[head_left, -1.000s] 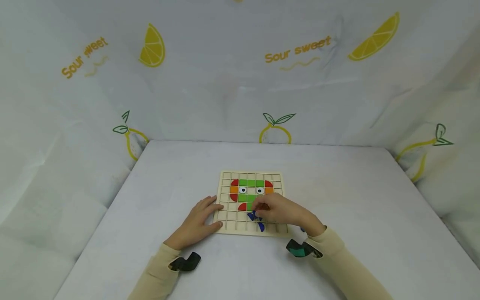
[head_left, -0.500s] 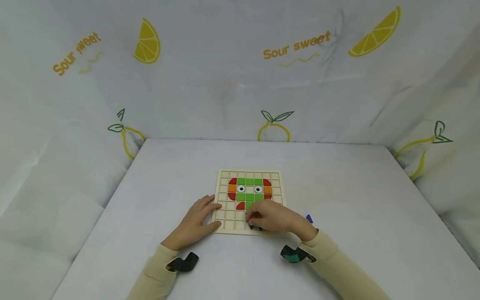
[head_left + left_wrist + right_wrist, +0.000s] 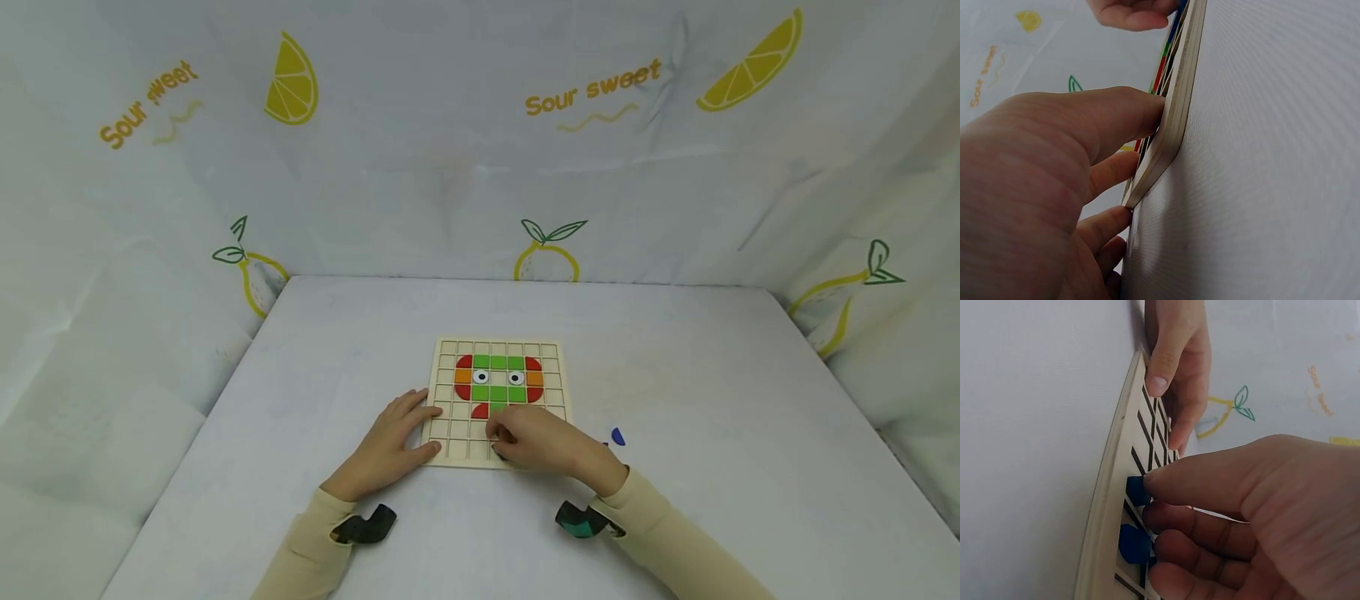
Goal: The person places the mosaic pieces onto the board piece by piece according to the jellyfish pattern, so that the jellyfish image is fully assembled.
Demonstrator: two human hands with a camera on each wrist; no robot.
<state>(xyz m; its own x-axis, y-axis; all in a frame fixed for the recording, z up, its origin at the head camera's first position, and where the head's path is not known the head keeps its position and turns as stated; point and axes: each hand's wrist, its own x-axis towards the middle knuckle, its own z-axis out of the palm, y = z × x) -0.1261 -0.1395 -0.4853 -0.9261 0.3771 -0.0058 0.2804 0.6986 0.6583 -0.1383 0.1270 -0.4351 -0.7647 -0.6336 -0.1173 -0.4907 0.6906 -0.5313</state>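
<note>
A square wooden pegboard-like grid board (image 3: 457, 451) lies on the table, with green, red and orange tiles and two eye tiles set in its cells. My left hand (image 3: 392, 440) rests along its left edge, thumb and fingertips touching the rim, fingers fairly straight. Over the board's lower part, my right hand (image 3: 546, 442) has curled fingers. In the right wrist view its thumb and index finger pinch a blue tile (image 3: 1137, 490) down at the board's surface. Another blue tile (image 3: 1134, 544) sits in a nearby cell, below the other fingertips. The hand hides these tiles in the head view.
A loose blue tile (image 3: 618, 437) lies on the white table (image 3: 690, 375) right of the board, with part of another showing beside the right wrist. A white sheet with lemon prints (image 3: 435, 142) stands behind and along both sides.
My right hand has moved down and slightly left over the board, from the blue tiles under the green ones to the lower cells. The left hand keeps its place on the edge.
</note>
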